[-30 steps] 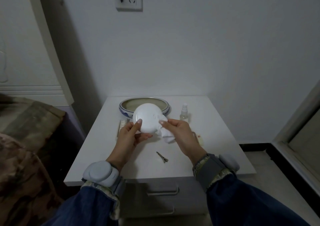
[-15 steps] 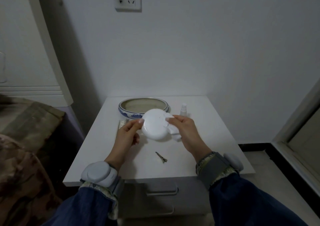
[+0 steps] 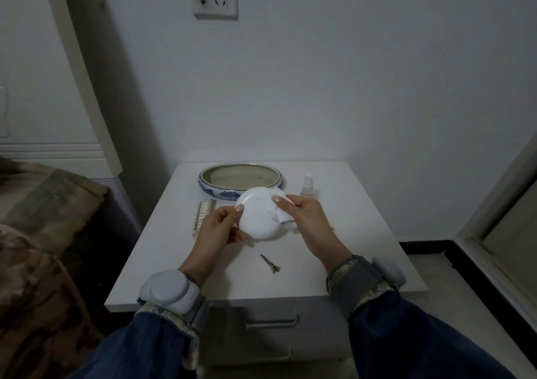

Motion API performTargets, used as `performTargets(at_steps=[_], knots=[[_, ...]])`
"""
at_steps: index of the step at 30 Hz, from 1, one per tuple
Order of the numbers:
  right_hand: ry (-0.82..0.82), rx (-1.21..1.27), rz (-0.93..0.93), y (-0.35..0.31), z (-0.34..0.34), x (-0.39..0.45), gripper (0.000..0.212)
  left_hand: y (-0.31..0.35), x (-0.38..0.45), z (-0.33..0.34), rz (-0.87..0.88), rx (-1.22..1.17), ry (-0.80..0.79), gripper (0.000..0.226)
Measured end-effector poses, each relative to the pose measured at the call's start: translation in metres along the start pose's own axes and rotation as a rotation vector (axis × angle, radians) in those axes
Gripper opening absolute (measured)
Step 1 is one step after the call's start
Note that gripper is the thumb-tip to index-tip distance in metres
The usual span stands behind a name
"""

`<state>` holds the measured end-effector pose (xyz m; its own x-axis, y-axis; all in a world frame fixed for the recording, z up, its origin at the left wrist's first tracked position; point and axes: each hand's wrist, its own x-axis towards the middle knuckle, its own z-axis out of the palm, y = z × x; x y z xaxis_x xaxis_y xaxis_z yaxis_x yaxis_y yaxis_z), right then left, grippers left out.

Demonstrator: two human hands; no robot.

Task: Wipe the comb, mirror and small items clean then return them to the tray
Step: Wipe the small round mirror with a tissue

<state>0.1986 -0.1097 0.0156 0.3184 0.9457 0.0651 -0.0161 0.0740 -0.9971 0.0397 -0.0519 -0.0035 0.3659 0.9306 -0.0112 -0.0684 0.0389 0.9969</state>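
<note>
Round white mirror held between both hands above the surface.
Left hand (image 3: pixel 216 230) pinches the mirror (image 3: pixel 258 217) at its left edge; right hand (image 3: pixel 305 221) presses a white cloth (image 3: pixel 283 218) against its right side.

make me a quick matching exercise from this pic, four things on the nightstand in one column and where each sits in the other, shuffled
Things:
1. comb
2. spray bottle
3. hair clip
4. round white mirror

Places:
A. held between both hands, above the tabletop
B. right of the blue and white tray
C. near the front, between the wrists
D. left of the left hand

Pairs: 1-D, 2-B, 3-C, 4-A
</note>
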Motion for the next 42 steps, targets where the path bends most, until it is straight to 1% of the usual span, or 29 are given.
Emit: performTargets(at_steps=[3, 5, 9, 12, 16, 18, 20, 22, 24, 26, 28, 31, 35, 38, 42], knots=[[-0.027, 0.001, 0.023, 0.001, 0.003, -0.001, 0.023, 0.002, 0.001, 0.0, -0.019, -0.131, 0.035, 0.028], [-0.03, 0.005, 0.037, 0.003, 0.004, 0.0, 0.024, 0.002, 0.001, 0.001, -0.032, -0.175, 0.024, 0.029], [-0.039, -0.022, 0.058, 0.006, 0.007, 0.0, 0.021, 0.0, 0.002, 0.001, -0.056, -0.251, 0.019, 0.029], [-0.016, -0.011, 0.067, 0.007, 0.005, -0.001, 0.019, -0.001, 0.003, 0.002, -0.091, -0.282, -0.014, 0.028], [0.081, 0.039, 0.055, 0.003, 0.002, -0.001, 0.018, 0.001, -0.002, 0.002, -0.09, -0.124, -0.075, 0.017], [0.101, 0.057, 0.05, 0.0, -0.001, -0.001, 0.014, 0.002, -0.002, 0.001, -0.062, -0.037, -0.082, 0.018], [0.07, 0.012, 0.038, -0.003, -0.003, -0.001, 0.02, 0.003, -0.002, -0.001, -0.037, -0.007, -0.04, 0.019], [0.025, -0.038, 0.013, -0.003, -0.003, -0.002, 0.035, 0.005, -0.001, -0.004, -0.014, 0.047, 0.003, 0.02], [-0.007, -0.084, 0.004, 0.0, -0.002, -0.001, 0.044, 0.005, -0.003, -0.005, 0.021, 0.133, -0.014, 0.022], [-0.025, -0.104, -0.006, 0.0, -0.001, -0.001, 0.041, 0.005, -0.003, -0.003, 0.048, 0.163, -0.03, 0.024], [-0.021, -0.08, -0.014, -0.001, -0.002, 0.0, 0.033, 0.004, -0.004, -0.003, 0.046, 0.165, -0.024, 0.026], [-0.018, -0.031, -0.021, -0.001, -0.003, 0.002, 0.027, 0.005, -0.004, -0.003, 0.001, 0.05, -0.011, 0.023], [-0.044, -0.112, 0.001, 0.004, 0.001, 0.001, 0.024, 0.012, -0.005, -0.002, -0.052, -0.198, 0.032, 0.019], [-0.041, -0.118, 0.028, 0.007, 0.003, 0.0, 0.027, 0.013, -0.006, -0.001, -0.059, -0.224, 0.018, 0.016], [0.019, -0.062, 0.005, 0.005, 0.001, 0.001, 0.015, 0.014, -0.007, 0.0, -0.052, -0.233, -0.002, 0.012]])
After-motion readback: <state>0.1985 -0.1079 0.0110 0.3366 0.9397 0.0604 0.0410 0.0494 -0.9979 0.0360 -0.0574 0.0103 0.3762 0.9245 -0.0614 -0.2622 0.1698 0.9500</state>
